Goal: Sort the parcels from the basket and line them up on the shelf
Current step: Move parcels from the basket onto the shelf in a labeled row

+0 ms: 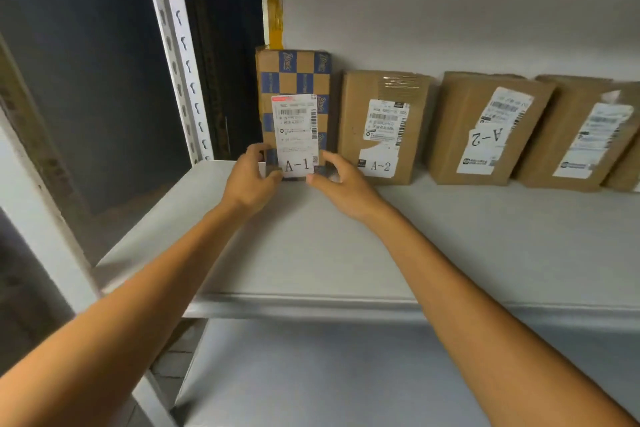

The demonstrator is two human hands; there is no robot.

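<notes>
shelf: white metal shelf (346, 246), that's what you're leaning into. All the boxes sit at the back of the board, against the wall.
far-right parcel (581, 136): plain brown, leaning left. Its label is too blurry to read and it runs off the frame edge.
upside-down A-2 parcel (485, 129): brown and tilted, just left of that one, with the code reading upside down.
upright A-2 parcel (382, 125): brown box with clear tape on top, standing straight, right next to the box you're holding.
A-1 parcel (294, 80): blue and brown checkered box. It's standing on end at the left end of the row, label facing you.
left hand (251, 177): your fingers are curled around its lower left corner.
right hand (341, 184): thumb's on the bottom front edge and your bent fingers are on its right side, so you're pinching that corner.
</notes>
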